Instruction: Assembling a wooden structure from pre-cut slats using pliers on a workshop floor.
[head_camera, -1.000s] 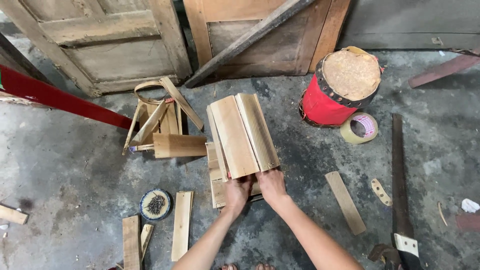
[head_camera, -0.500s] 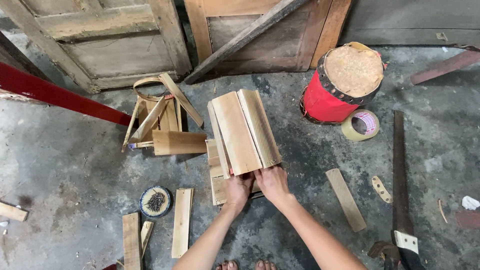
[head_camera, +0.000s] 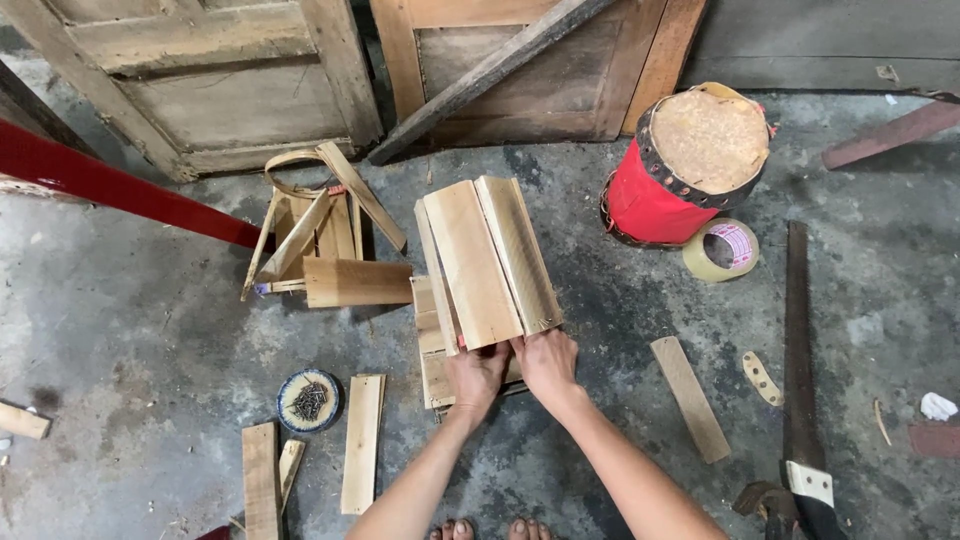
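On the concrete floor (head_camera: 120, 330), head view: bundle of wooden slats (head_camera: 488, 262) stands just ahead of both hands, long axis running away from the person, tilted slightly left. Left hand (head_camera: 476, 378) and right hand (head_camera: 546, 365) sit side by side, each clasped on the bundle's near end; neither is nearer. Flat planks (head_camera: 432, 340) lie beneath.

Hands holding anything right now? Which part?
Both: left hand and right hand grip the near bottom edge of the slatted wooden piece, side by side, over the concrete floor.
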